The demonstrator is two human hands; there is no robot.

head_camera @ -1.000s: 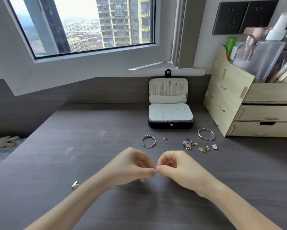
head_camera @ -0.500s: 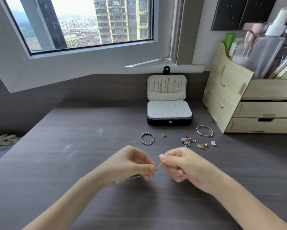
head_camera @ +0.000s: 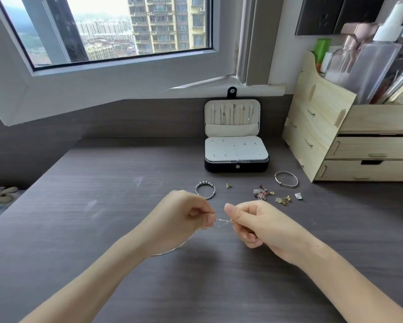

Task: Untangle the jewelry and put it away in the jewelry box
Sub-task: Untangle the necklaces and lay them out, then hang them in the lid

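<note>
Head view: left hand [head_camera: 179,220] and right hand [head_camera: 261,224] each pinch the thin chain [head_camera: 221,222] in front of the jewelry box [head_camera: 235,157]; ease the strands apart gently, as yanking likely tightens knots.

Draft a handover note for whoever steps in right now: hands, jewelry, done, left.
Left hand and right hand each pinch the thin silver chain, a short span between them; its tail curves out below the left wrist.
Jewelry box stands open at the back of the desk.
Done: chains hang in its lid, studs sit on its pad.
Left: untangle this chain; store beaded bangle, plain bangle and small charms lying before the box.
</note>
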